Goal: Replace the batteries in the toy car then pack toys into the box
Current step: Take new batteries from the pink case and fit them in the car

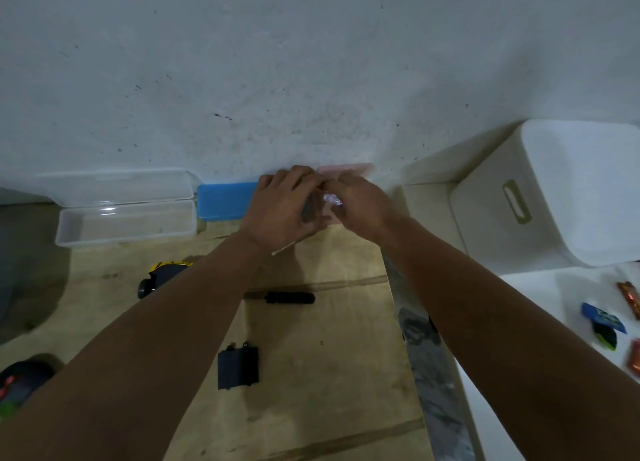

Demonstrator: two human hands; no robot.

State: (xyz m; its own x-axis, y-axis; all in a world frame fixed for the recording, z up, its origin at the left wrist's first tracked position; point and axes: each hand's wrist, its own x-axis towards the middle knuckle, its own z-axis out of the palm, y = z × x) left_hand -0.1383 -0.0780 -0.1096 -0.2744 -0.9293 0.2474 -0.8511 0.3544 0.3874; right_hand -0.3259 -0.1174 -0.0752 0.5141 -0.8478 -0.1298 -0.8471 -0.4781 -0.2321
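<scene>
Black battery cover (238,366) at lower centre on wooden board (329,374); black screwdriver (289,298) above it. Yellow-black toy car (162,277) at centre left, partly hidden by forearm. Left hand (280,211) and right hand (360,204) meet at frame centre, fingers pinching a small pale object (332,199), blurred. White box (568,194) at right. No legible writing.

Pink case (346,168) mostly hidden behind both hands — only top edge shows. Small pale item (332,199) btwn fingers of right hand (360,201) and left hand (284,211): blurred, can't ID. Toy car (159,276) half covered by left forearm. Dark toy (20,381) cut by left edge. Orange packs (630,296) cut by right edge — labels unreadable. White box (554,190) clipped at right.
</scene>
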